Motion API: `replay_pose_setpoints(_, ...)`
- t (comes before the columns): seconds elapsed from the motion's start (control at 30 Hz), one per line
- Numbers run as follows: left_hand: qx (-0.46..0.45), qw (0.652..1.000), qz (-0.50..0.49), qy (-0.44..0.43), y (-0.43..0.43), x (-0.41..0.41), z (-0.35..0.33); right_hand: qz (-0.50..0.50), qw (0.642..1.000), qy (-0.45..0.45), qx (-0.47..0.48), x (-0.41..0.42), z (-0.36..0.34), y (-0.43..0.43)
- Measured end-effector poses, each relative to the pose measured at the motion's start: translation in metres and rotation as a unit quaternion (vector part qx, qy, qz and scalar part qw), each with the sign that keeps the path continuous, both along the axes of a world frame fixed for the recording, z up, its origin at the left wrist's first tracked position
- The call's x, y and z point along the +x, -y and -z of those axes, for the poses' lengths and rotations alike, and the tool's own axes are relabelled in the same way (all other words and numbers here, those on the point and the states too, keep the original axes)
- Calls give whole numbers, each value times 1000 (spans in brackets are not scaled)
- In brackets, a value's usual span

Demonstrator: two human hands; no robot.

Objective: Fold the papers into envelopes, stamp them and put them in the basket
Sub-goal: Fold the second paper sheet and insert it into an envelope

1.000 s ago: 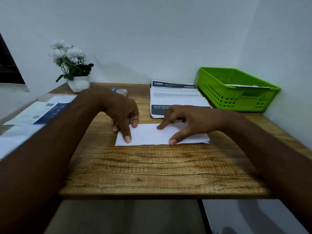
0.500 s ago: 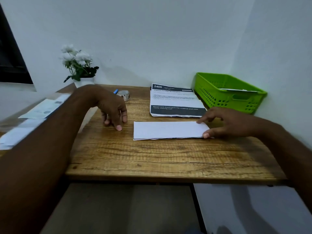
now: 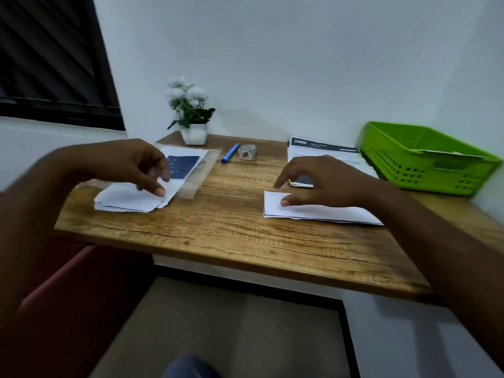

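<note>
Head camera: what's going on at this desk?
A person is making envelopes. The right hand presses a folded paper on the table, while the left hand reaches over loose papers at the table's left side. One sheet lies in the green basket. The stamp roll and pen sit untouched at the back.

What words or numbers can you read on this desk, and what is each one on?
"2400": in the dark header of the printed sheet.
The rest of that sheet's print is too blurred to read.
Blue leaflet: the white print is too small and blurred.
Roll: it has a marking, but it is unreadable.
</note>
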State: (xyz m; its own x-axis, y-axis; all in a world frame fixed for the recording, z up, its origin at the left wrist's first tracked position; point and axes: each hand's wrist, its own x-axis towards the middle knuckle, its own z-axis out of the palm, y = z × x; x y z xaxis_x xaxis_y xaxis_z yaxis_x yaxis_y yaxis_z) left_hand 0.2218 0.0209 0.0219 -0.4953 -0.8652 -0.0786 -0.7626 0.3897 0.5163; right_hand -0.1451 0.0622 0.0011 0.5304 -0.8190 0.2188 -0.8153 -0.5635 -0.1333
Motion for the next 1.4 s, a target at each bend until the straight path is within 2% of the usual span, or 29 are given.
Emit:
replay_pose_setpoints(0.27,-32,996,-71,-52,-31,65,39,-94,995,-38,-25,100,4,27)
replay_pose_setpoints(0.43,-138,973,-117,-146,-29,67,66,-139,989,6,-44,153,14,28)
replay_pose_setpoints(0.63,-208,956,-127,-166,-31,58,70,-120,988,-14,-96,193,24,27)
replay_pose_setpoints(0.8,-296,931,-129,-168,-34,55,72,-110,984,9,-139,202,26,23)
replay_pose_setpoints(0.9,-319,912,-137,-218,-40,56,71,-99,981,71,-153,201,26,21)
replay_pose_setpoints(1.03,-332,892,-159,-261,-43,60,72,-94,968,215,-91,190,24,16)
replay_pose_setpoints(1.13,-336,882,-153,-292,-45,50,65,-115,931,343,-37,178,19,8)
replay_pose_setpoints(1.23,-352,868,-109,-333,-47,31,51,-131,875,466,20,156,6,-6)
replay_pose_setpoints(1.3,-352,856,-81,-370,-46,15,39,-133,850,507,50,136,-4,-14)
replay_pose_setpoints(1.4,-375,838,-29,-396,-39,-17,14,-117,844,517,74,101,-18,-20)
